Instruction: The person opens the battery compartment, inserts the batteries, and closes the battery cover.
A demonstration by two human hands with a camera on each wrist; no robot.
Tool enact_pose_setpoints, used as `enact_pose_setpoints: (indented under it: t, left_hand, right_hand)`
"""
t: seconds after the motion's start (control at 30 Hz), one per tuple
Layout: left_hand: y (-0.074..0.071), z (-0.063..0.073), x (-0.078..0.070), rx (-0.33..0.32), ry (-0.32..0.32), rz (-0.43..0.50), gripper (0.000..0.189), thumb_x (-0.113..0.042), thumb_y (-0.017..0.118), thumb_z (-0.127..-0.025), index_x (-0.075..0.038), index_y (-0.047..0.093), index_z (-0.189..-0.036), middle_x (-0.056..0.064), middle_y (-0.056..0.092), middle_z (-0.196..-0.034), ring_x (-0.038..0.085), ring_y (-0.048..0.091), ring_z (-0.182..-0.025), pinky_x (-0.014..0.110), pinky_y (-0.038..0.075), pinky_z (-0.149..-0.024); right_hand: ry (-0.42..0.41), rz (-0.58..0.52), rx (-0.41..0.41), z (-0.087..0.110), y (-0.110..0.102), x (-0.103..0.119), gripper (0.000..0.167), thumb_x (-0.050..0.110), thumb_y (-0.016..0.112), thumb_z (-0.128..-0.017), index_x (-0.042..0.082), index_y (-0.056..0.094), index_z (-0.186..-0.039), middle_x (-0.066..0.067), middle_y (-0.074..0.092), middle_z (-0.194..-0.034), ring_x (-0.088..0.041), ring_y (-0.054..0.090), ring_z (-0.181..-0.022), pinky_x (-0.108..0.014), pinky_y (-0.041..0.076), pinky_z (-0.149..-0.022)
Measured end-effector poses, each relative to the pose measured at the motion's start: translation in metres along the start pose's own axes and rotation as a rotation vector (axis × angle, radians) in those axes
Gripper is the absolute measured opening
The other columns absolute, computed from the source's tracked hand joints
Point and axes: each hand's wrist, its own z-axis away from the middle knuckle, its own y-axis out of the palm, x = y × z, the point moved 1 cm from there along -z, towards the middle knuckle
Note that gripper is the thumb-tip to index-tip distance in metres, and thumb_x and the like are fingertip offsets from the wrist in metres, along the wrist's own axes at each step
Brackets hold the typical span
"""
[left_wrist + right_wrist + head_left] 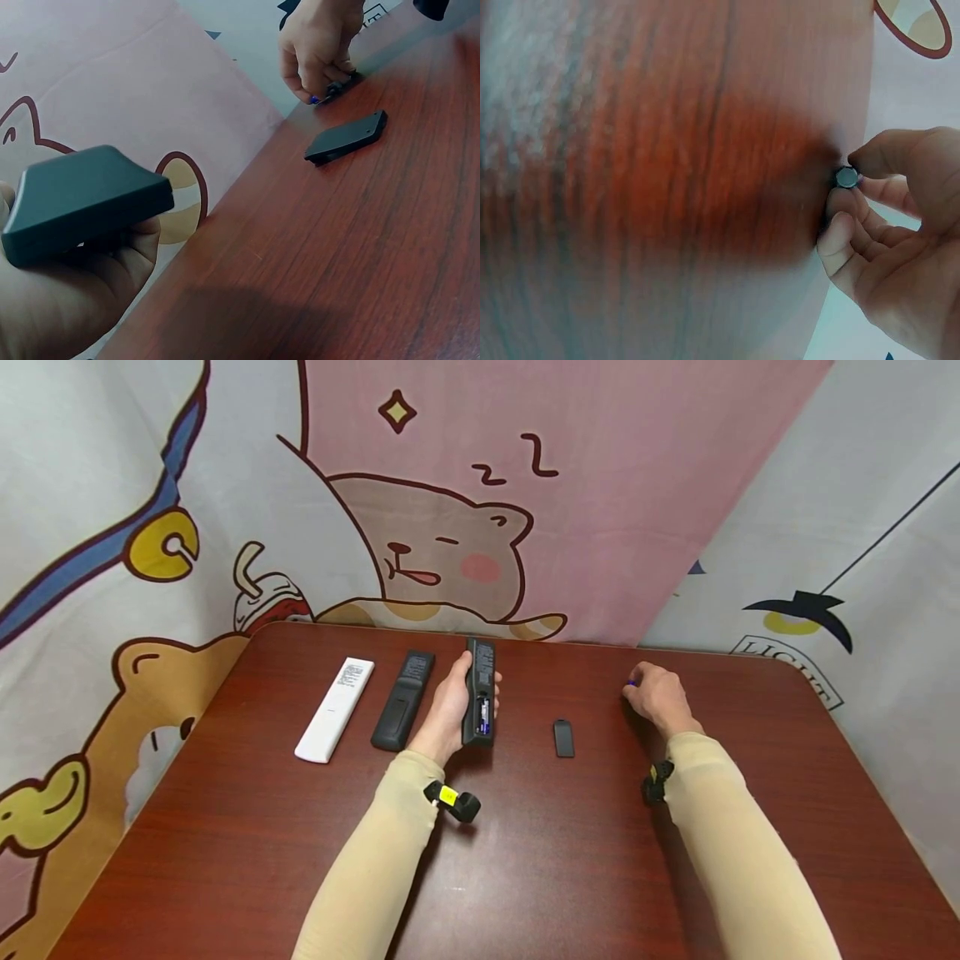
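In the head view my left hand [447, 706] grips a black remote control [482, 664], its back turned up. The remote's battery bay is uncovered, and a blue-and-silver battery [483, 716] shows inside. My right hand [658, 695] is low over the right half of the table, thumb and fingers pinching a small battery [847, 177], whose round metal end faces the right wrist camera. Most of that battery is hidden by the fingers. Between the hands lies a small black battery cover [563, 738], apart from both. The left wrist view shows the smooth end of the held remote [90, 199].
Left of my left hand, a second black remote [402, 702] lies back up on the brown table [525, 860]. A white remote [334, 711] lies beyond it to the left. A cartoon-printed cloth [615, 485] hangs behind the table's far edge.
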Motion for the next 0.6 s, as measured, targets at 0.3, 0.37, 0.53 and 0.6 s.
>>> enact_pose_setpoints:
  t: [0.3,0.37,0.53,0.6]
  left_hand:
    - [-0.002,-0.001,0.002,-0.007,-0.006,0.011,0.066,-0.054,0.03,-0.11,0.001,0.063,-0.123,0.011,0.057,-0.098,0.018,0.055,-0.074,0.027,0.05,-0.063]
    - [-0.003,-0.001,0.002,-0.007,-0.004,0.01,0.066,-0.054,0.03,-0.109,0.001,0.063,-0.124,0.011,0.057,-0.099,0.018,0.055,-0.074,0.027,0.05,-0.063]
    - [-0.003,-0.001,0.002,-0.004,-0.001,0.01,0.066,-0.054,0.03,-0.11,0.002,0.063,-0.125,0.008,0.057,-0.095,0.017,0.055,-0.074,0.027,0.05,-0.064]
    - [-0.003,-0.002,0.002,-0.004,0.0,0.01,0.066,-0.053,0.03,-0.11,0.002,0.062,-0.125,0.007,0.057,-0.094,0.017,0.055,-0.074,0.027,0.05,-0.064]
  right_hand:
    - [-0.032,-0.039,-0.013,0.003,0.001,0.001,0.023,0.015,0.06,-0.096,-0.003,0.061,-0.11,-0.029,0.063,-0.111,-0.044,0.058,-0.102,-0.057,0.049,-0.089]
    - [-0.037,-0.053,-0.022,0.004,0.001,0.003,0.022,0.015,0.061,-0.096,-0.002,0.061,-0.109,-0.028,0.064,-0.109,-0.043,0.058,-0.1,-0.056,0.049,-0.088]
    - [-0.052,-0.077,-0.033,0.006,0.001,0.013,0.019,0.014,0.061,-0.096,0.0,0.061,-0.107,-0.024,0.064,-0.102,-0.039,0.058,-0.092,-0.052,0.049,-0.081]
    - [-0.057,-0.086,-0.037,0.007,0.001,0.017,0.018,0.014,0.061,-0.096,0.0,0.061,-0.107,-0.023,0.064,-0.1,-0.037,0.059,-0.089,-0.05,0.049,-0.079]
